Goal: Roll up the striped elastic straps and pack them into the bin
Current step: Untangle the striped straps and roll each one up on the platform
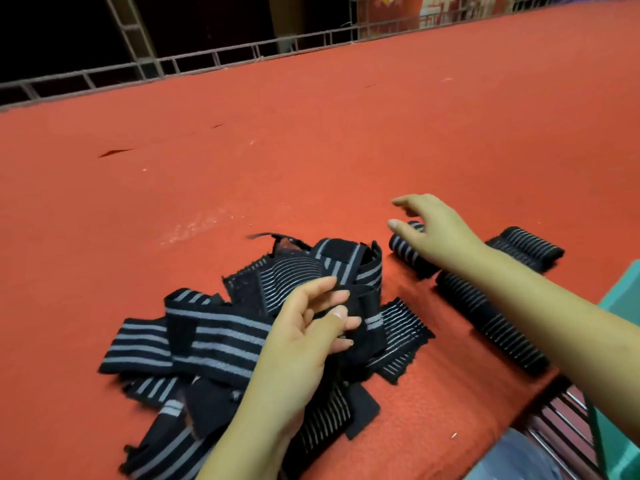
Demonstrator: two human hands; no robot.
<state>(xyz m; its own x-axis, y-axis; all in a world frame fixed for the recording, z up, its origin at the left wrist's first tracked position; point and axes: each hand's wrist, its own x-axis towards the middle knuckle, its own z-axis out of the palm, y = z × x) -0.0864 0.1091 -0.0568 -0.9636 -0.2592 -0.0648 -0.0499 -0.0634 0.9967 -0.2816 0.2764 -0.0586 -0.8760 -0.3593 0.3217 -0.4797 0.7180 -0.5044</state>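
A tangled heap of black elastic straps with grey stripes (221, 337) lies on the red felt table (311, 150). My left hand (311, 327) is in the heap and pinches a strap between thumb and fingers. My right hand (436, 230) hovers just above a rolled strap (405, 249), fingers spread and relaxed, thumb close to its end. Two more rolled straps lie to the right: one far right (526, 247), one longer (491, 327) under my right forearm. A teal bin edge (623, 299) shows at the right border.
A metal rail frame (207, 60) runs along the table's far edge. At the lower right, past the table edge, are metal bars (561, 424) and a clear plastic bag (526, 459). The felt stretches wide to the left and back.
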